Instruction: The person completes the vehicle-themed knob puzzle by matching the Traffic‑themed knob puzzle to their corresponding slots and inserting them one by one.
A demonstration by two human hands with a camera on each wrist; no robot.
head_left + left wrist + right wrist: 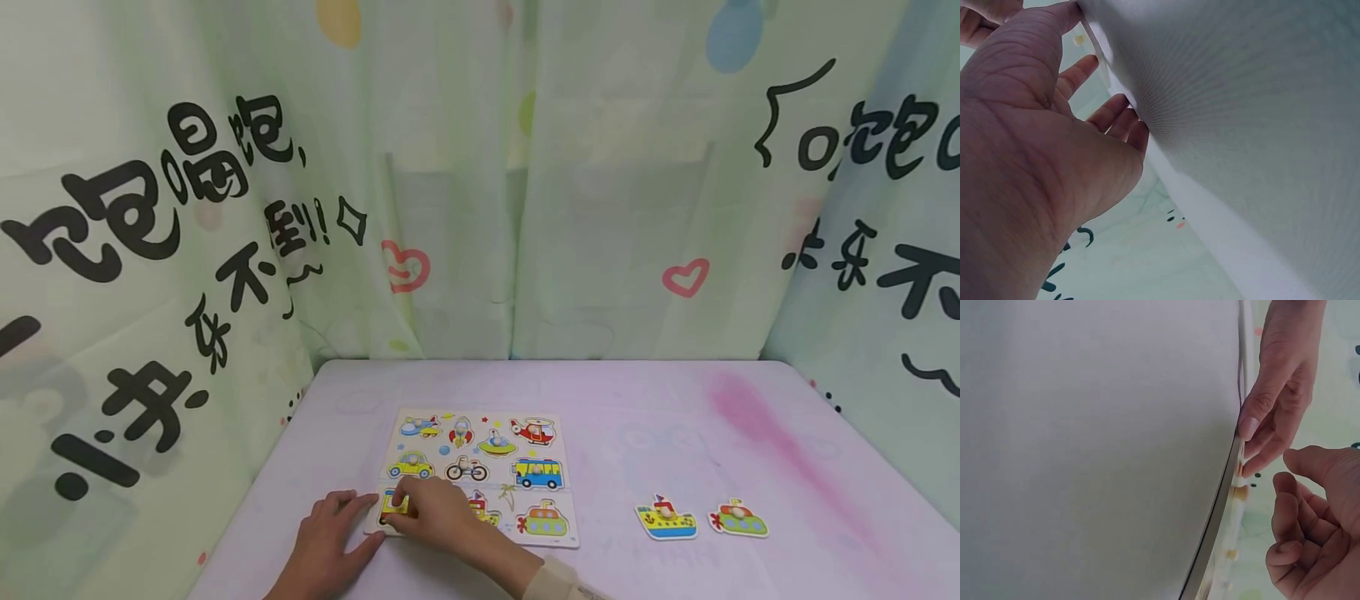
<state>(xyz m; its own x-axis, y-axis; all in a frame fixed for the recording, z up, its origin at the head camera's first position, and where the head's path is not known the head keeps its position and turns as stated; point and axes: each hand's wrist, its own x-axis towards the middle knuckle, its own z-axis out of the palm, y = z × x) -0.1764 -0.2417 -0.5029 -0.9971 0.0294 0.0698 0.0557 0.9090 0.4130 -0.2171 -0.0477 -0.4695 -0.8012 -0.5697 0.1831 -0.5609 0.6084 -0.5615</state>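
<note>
A white puzzle board (572,533) with vehicle pictures lies on the table. My left hand (318,537) rests at its lower left corner, with thumb and fingertips touching the edge; the left wrist view also shows this hand (1054,131) at the edge. Over the board's lower left part is my right hand (438,512), its fingertips above a yellow vehicle picture (389,502) that they partly cover. Seen from the right wrist, this hand (1322,531) has loosely curled fingers, with thumb and index close together and nothing visible between them.
A ship piece (667,521) and a submarine piece (738,521) lie on the table (630,450) right of the board. Higher on the board are a car (411,465), a bicycle (467,469), a bus (537,473) and a helicopter (534,432). Curtains (600,250) surround the table.
</note>
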